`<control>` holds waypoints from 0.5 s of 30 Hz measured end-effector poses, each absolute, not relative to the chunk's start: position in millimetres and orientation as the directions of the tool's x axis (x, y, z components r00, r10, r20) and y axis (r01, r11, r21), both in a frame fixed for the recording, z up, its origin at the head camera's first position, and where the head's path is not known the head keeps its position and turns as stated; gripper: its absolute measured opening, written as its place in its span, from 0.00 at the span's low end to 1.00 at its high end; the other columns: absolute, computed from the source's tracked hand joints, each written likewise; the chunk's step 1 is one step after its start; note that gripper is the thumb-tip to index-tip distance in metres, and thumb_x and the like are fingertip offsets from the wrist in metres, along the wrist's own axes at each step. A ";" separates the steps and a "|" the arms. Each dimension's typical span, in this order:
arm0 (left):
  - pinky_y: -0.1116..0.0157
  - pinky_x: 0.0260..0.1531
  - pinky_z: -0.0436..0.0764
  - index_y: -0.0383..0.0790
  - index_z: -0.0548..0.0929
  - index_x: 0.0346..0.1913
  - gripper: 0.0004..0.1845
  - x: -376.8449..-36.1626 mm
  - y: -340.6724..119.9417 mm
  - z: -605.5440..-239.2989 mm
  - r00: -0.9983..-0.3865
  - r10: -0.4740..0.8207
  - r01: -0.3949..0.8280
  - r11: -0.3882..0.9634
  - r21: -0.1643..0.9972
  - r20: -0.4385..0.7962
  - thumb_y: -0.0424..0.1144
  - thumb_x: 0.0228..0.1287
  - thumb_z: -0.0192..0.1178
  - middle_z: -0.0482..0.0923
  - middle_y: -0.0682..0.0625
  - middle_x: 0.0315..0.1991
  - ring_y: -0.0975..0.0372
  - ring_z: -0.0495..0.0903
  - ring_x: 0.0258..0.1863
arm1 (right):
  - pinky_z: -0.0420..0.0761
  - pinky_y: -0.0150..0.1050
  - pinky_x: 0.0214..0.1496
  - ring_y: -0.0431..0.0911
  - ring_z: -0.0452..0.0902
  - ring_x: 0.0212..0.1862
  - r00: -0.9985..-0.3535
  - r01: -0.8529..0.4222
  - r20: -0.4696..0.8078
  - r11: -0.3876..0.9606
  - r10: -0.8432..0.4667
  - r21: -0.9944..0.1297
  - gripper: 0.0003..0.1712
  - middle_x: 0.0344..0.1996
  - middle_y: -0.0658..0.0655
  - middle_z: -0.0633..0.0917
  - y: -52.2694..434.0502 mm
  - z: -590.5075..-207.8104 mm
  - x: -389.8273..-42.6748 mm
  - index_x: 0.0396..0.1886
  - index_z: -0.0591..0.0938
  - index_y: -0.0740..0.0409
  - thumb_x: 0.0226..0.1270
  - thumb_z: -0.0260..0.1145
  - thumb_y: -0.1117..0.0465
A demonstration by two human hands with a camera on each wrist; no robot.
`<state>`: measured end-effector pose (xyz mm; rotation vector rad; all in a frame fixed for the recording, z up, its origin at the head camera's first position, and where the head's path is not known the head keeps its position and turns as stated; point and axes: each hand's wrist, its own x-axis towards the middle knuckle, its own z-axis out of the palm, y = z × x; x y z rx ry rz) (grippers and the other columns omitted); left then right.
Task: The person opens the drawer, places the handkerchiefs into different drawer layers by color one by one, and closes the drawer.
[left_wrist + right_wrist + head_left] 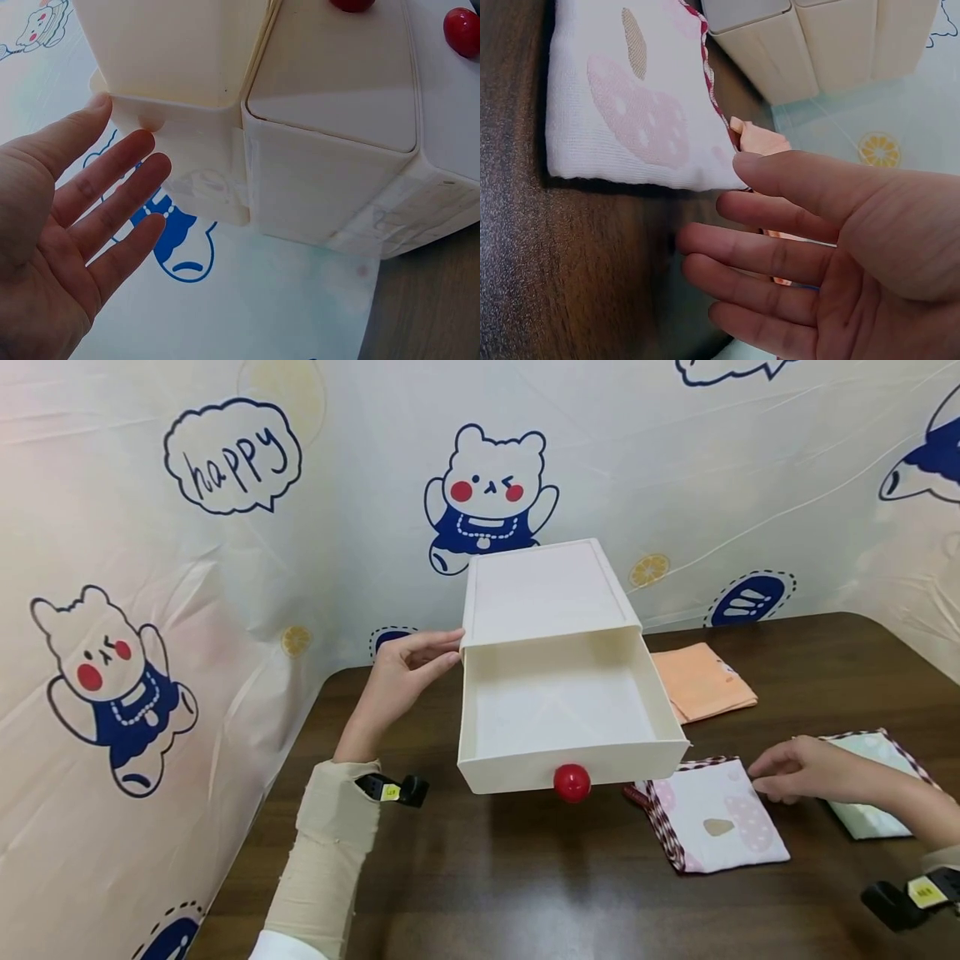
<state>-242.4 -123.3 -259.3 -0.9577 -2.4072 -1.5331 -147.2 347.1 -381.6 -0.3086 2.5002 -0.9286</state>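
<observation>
A white drawer cabinet point(543, 589) stands on the table with its top drawer point(558, 710) pulled out, showing a bare inside and a round red knob point(572, 783). Against the cabinet's left side, near the drawer opening, my left hand point(397, 681) rests its fingertips, the fingers spread and nearly straight in the left wrist view. My right hand point(821, 768) is at the right edge of a folded white cloth point(712, 818) with pink prints and a checked border. Its fingers are relaxed, with the thumb point(780, 172) by the cloth's corner; whether it touches is unclear.
Behind the white cloth lies a folded orange cloth point(701, 681), beside the cabinet. A pale green cloth point(873, 822) is partly hidden under my right forearm. A printed curtain point(360, 485) hangs behind the dark wooden table point(540, 893).
</observation>
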 end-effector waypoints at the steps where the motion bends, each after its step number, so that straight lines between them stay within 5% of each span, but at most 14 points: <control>1: 0.65 0.40 0.78 0.30 0.78 0.53 0.17 -242.5 -123.4 -259.5 -0.789 0.440 0.574 0.283 0.768 0.428 0.29 0.60 0.59 0.79 0.38 0.47 0.50 0.79 0.43 | 0.77 0.35 0.29 0.43 0.73 0.27 -0.875 -0.039 -0.342 0.753 -0.344 -0.657 0.17 0.27 0.51 0.80 345.7 -381.8 -147.8 0.46 0.78 0.71 0.62 0.62 0.61; 15: 0.64 0.41 0.78 0.30 0.78 0.53 0.17 -243.3 -123.3 -259.6 -0.790 0.439 0.574 0.286 0.767 0.427 0.28 0.60 0.59 0.79 0.39 0.47 0.54 0.80 0.42 | 0.70 0.34 0.22 0.45 0.68 0.21 -0.912 -0.007 -0.313 0.772 -0.266 -0.635 0.21 0.16 0.51 0.73 332.8 -396.7 -149.6 0.43 0.78 0.68 0.56 0.68 0.57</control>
